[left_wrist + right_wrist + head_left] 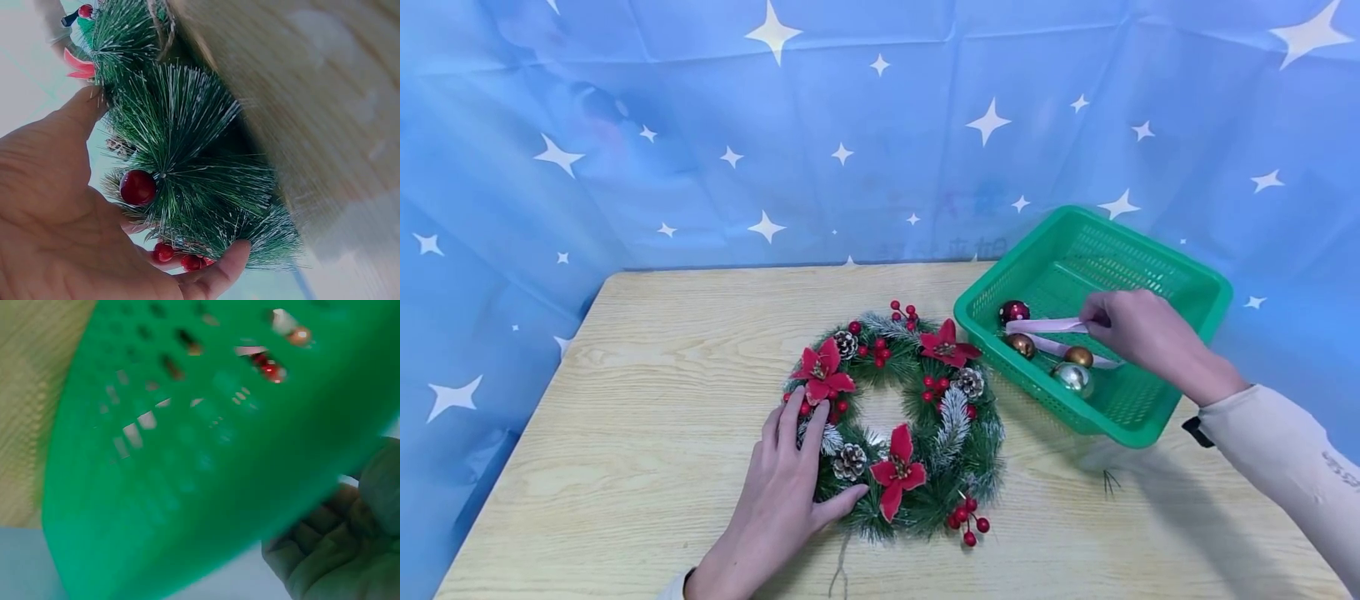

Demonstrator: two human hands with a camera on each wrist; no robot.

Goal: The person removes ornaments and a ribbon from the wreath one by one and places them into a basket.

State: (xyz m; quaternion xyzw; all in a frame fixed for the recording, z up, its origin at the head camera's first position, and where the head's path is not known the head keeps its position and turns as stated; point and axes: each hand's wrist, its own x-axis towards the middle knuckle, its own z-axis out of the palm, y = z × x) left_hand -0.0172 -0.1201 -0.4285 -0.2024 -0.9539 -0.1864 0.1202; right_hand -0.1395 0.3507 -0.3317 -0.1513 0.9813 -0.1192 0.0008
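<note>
A green Christmas wreath point(951, 417) with red poinsettias, berries and frosted pinecones lies flat on the table. My left hand point(786, 483) rests on its left side, fingers spread over the greenery; the left wrist view shows the palm beside the outer needles point(181, 119). Above the green plastic basket point(1206, 304), my right hand point(1142, 329) pinches a pale pink ribbon point(1052, 326), which loops down among the ornaments. A dark red ball point(1014, 312), two bronze balls and a silver ball point(1072, 378) sit inside. In the right wrist view the basket wall hides part of my right hand point(337, 544).
The basket stands at the right of the wooden table point(625, 417), close to the wreath's upper right edge. A red berry sprig point(967, 521) sticks out at the wreath's lower right. A blue star-patterned cloth point(850, 108) hangs behind the table.
</note>
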